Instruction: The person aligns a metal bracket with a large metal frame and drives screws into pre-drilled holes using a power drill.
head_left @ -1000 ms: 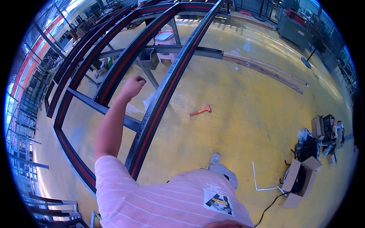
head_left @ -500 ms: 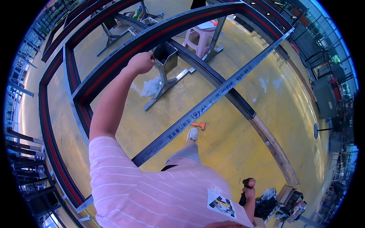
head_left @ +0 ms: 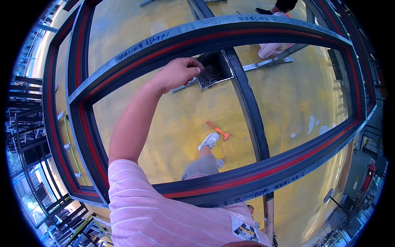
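Note:
My left hand (head_left: 181,74) is held at the left rim of a dark open box (head_left: 214,73), its fingers curled together. Whatever those fingers may hold is too small or hidden to make out. Small dark pieces, like screws, lie in the bottom of the box. Around my arm lies a large rectangular frame (head_left: 230,181) of black profiles with a red strip along the inside and a grey outer face. My right hand is out of sight; only a small reddish bit (head_left: 250,209) shows between my shirt and the frame's near side.
An orange hammer (head_left: 219,131) lies on the yellow floor by my white shoe (head_left: 209,140). A dark support beam (head_left: 249,107) runs below the frame. Beyond are a pink stool (head_left: 271,50) and another person's dark shoe (head_left: 264,11). Black racks (head_left: 29,136) stand at the left.
The frame's near side has come up close to my chest, and my view has shifted. My left hand is now farther over the box. The right hand with its drill-like tool has dropped from sight.

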The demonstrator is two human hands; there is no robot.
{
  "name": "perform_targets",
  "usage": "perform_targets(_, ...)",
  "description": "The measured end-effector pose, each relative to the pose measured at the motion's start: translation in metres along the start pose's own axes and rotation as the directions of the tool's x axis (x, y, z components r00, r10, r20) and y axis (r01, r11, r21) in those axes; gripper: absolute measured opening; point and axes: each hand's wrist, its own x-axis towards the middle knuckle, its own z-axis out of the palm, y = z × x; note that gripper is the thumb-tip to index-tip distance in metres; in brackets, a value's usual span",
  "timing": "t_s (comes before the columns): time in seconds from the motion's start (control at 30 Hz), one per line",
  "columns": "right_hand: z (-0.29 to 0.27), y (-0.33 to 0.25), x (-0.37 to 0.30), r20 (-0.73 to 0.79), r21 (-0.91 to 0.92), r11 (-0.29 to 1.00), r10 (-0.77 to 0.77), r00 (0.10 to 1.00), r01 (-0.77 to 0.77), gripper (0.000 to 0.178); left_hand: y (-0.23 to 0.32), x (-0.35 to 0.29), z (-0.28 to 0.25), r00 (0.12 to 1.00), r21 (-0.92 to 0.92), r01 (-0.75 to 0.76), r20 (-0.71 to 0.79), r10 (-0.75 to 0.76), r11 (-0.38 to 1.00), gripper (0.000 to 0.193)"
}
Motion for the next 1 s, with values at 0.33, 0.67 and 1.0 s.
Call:
perform_targets(0.33,-0.032,-0.028,0.021,0.017,-0.102,0.995,0.018,1.0,-0.016,0.035,0.005,0.064,0.05,0.955,0.689,-0.283,0.266,0.13,0.667,0.03)
perform_targets(0.67,-0.027,-0.002,0.026,-0.029,0.052,0.998,-0.016,0.999,0.018,0.041,-0.041,0.147,0.086,0.984,0.843,0.006,0.09,-0.153,0.538,0.036)
perform_targets(1.0,0.047,0.038,0.056,-0.027,0.246,0.969,-0.011,1.0,0.017,0.048,-0.009,0.172,0.097,0.992,0.807,0.123,-0.081,-0.099,0.578,0.035)
